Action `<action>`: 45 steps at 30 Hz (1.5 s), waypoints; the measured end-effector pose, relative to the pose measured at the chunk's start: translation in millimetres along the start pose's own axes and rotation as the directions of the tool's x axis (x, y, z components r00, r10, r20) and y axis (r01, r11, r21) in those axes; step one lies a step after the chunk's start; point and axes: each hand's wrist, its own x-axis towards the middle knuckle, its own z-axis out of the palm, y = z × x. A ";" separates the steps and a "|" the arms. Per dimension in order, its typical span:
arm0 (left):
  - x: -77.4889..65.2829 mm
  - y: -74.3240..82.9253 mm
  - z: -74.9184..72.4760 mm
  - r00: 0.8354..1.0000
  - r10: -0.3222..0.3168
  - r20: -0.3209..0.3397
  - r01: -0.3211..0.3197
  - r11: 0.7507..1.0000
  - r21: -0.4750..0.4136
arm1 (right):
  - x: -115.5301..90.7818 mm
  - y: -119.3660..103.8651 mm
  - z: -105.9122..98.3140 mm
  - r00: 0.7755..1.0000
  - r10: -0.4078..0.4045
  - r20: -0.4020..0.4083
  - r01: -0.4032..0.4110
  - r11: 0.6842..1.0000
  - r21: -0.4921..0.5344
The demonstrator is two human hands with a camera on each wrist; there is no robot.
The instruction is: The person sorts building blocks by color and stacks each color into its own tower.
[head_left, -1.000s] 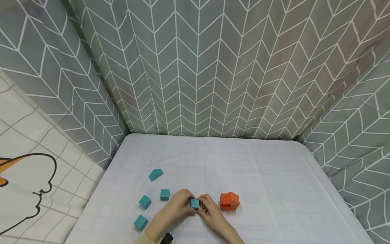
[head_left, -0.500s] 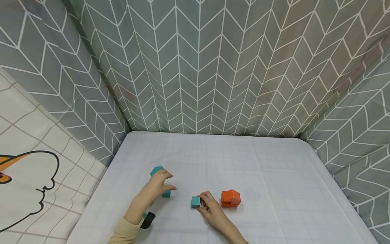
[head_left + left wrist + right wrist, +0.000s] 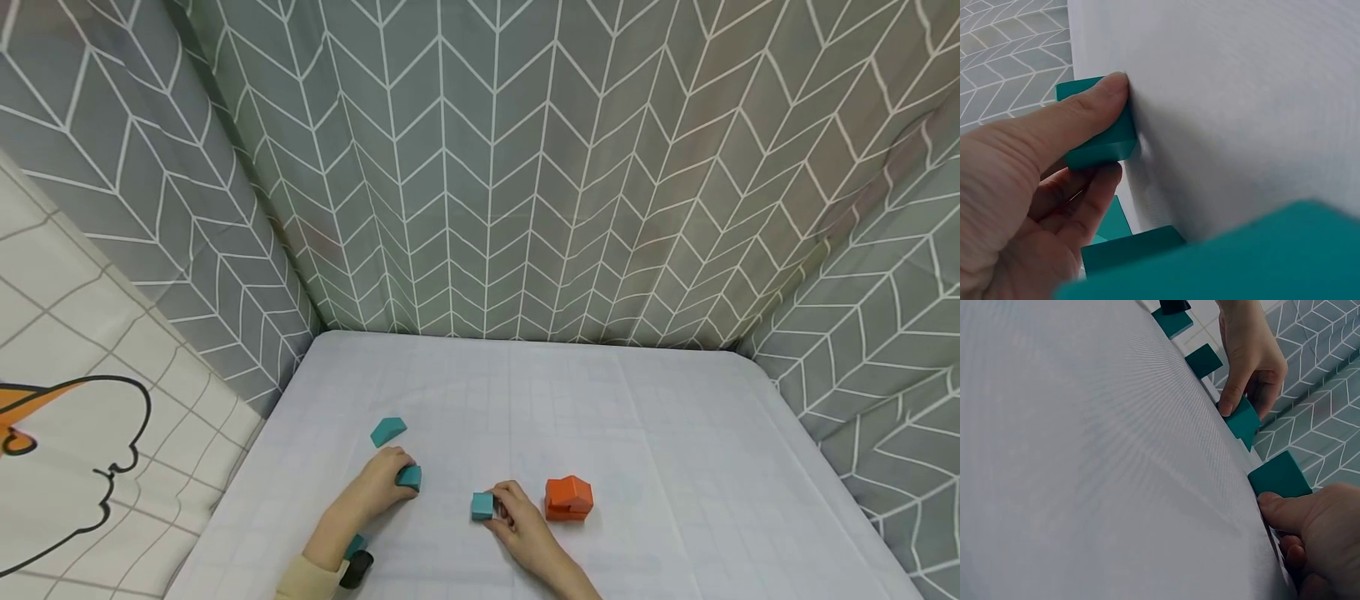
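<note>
Over the left part of the table my left hand [image 3: 378, 485] pinches a teal block [image 3: 409, 477] between thumb and fingers; the left wrist view shows the thumb across the same block [image 3: 1104, 147]. Near the middle my right hand [image 3: 525, 533] holds a second teal block [image 3: 482, 506] by its right side. In the right wrist view this block [image 3: 1282, 477] rests on the cloth, the thumb at its edge. Just right of that hand stands an orange block piece [image 3: 568, 497] with a peaked top.
A flat-topped teal piece with slanted sides [image 3: 388, 430] lies beyond my left hand. Another teal block [image 3: 356, 546] is partly hidden by the left wrist and its black camera [image 3: 356, 569]. Patterned curtains [image 3: 487, 167] surround the white-covered table [image 3: 675, 467].
My left hand has let go of the middle block, moved left with open fingers, and gripped another teal block. The right hand keeps holding the middle block in nearly the same spot.
</note>
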 end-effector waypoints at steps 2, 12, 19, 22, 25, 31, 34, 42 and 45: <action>0.2 0.9 -0.4 1.000 0.000 0.000 0.000 1.000 -0.008 | 0.0 -0.1 -0.6 1.000 0.006 0.005 -0.006 1.000 -0.003; 9.4 2.1 -5.9 0.998 -0.049 0.046 0.051 0.998 -0.034 | -0.5 1.1 -1.7 1.000 0.009 0.016 -0.009 1.000 -0.008; 27.9 18.6 -30.0 0.995 -0.073 -0.068 0.071 0.997 -0.032 | -2.6 2.0 1.2 1.000 -0.016 0.010 0.016 1.000 -0.010; 29.6 30.4 -37.3 0.993 -0.017 -0.121 0.016 1.000 -0.008 | -2.5 1.8 1.9 1.000 -0.018 0.009 0.018 1.000 -0.012; 25.6 41.3 -35.9 0.992 0.040 -0.120 -0.039 0.999 0.014 | -2.1 1.6 2.0 1.000 0.000 0.018 0.000 1.000 -0.002; 16.6 53.3 -5.7 0.996 0.091 0.025 -0.090 0.996 -0.011 | -0.9 2.2 1.1 1.000 -0.007 0.016 0.007 1.000 0.000; 16.0 56.5 11.8 0.992 0.095 0.089 -0.090 0.995 -0.050 | -0.3 3.2 0.5 1.000 -0.029 0.007 0.029 1.000 0.004; 14.7 58.8 37.5 0.983 0.155 0.096 -0.149 0.987 -0.067 | -0.7 0.9 0.2 0.998 -0.065 -0.008 0.065 0.998 0.013; 15.5 59.3 41.6 0.983 0.162 0.089 -0.157 0.986 -0.059 | -1.0 1.2 -1.1 0.998 -0.064 -0.009 0.064 0.998 0.010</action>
